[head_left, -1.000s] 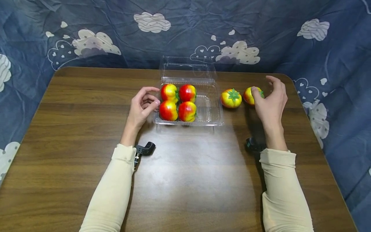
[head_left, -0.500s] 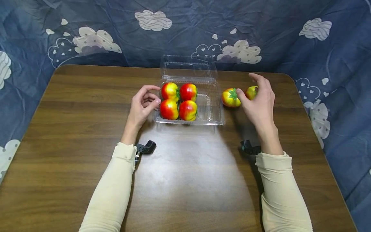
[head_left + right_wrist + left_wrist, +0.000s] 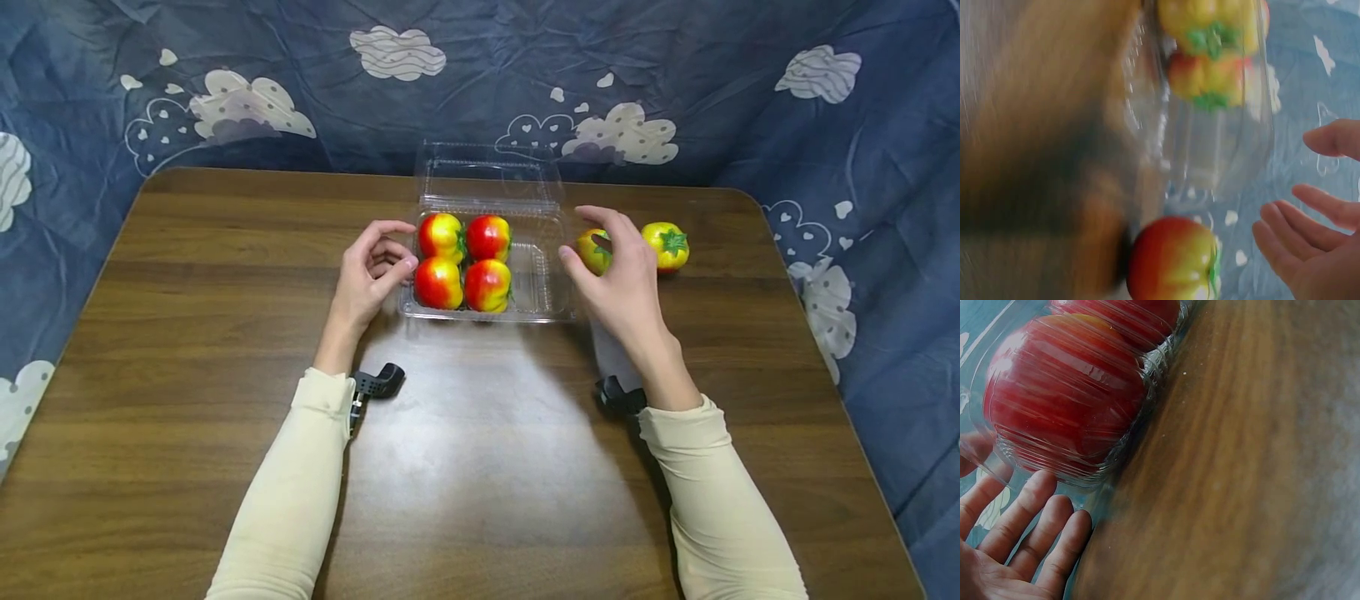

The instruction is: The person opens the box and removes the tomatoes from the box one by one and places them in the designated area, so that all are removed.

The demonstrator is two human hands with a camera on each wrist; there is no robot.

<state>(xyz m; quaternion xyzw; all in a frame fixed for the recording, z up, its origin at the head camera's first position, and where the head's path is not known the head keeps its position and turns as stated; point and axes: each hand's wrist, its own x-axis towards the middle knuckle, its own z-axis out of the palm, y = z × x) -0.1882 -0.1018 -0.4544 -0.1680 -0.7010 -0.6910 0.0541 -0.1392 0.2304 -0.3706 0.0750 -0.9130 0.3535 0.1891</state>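
Note:
A clear plastic clamshell box (image 3: 543,258), its lid (image 3: 491,171) folded back, holds several shiny red-and-yellow, tomato-like fruits (image 3: 487,286) on its left side. Beside the box's left wall is my left hand (image 3: 366,271), thumb and index fingertip right at the rim. In the left wrist view its relaxed fingers (image 3: 1034,494) lie close against the clear wall. My right hand (image 3: 628,279) hovers at the box's right end with fingers spread and holding nothing. Behind it, partly hidden, sits a loose fruit (image 3: 590,252); another fruit (image 3: 665,243) with a green star-shaped calyx stands farther right.
The brown wooden table (image 3: 480,467) reaches to a blue cloth (image 3: 315,50) with white clouds hung behind it. Black wrist cameras (image 3: 380,381) are worn on both arms. The right part of the box, near the right hand, is bare.
My right hand has moved left from the far-right fruit, past the nearer loose one, to the box's right edge. The left hand stays in place, and the fruits have not moved.

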